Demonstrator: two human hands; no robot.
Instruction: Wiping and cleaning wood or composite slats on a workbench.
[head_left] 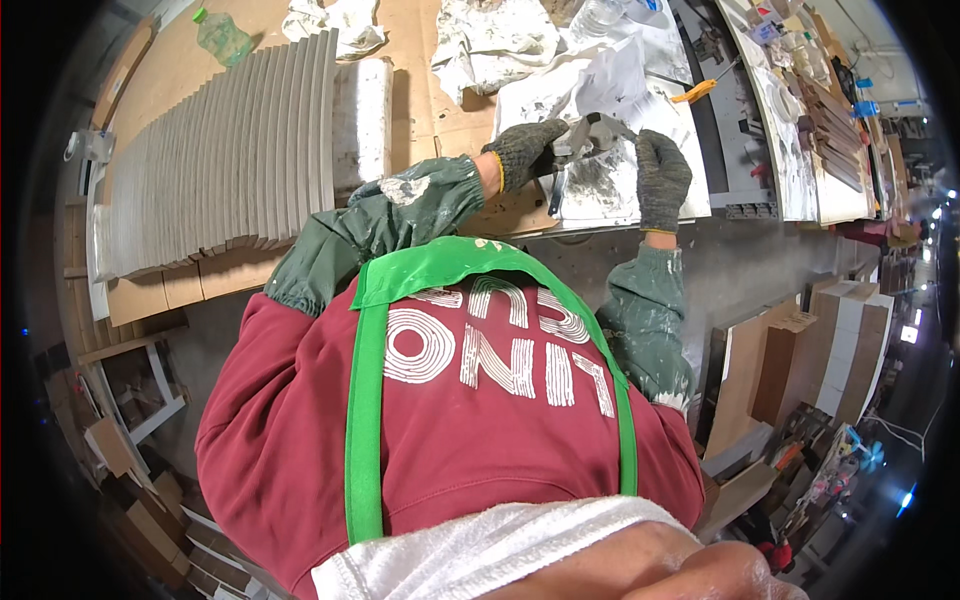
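Note:
My left hand (pixel 525 155), in a dark knit glove, is closed on the near-left part of a grey curved piece (pixel 592 132) above the paint-stained white board. The far right end of that piece meets the fingertips of my right hand (pixel 662 182), gloved the same way, its fingers bent and pressed together. Part of the piece is hidden behind the left glove. Just below the left hand, a slim dark-handled tool (pixel 557 193) lies at the board's edge. Crumpled white sheeting (pixel 612 78) is behind the piece.
To the left stands a long row of grey curved strips (pixel 230 150), with a white block (pixel 362 120) beside it. Stained rags (pixel 490 40), a green plastic bottle (pixel 222 38) and a yellow-handled tool (pixel 694 92) lie farther back. Boards (pixel 790 360) are stacked at the right.

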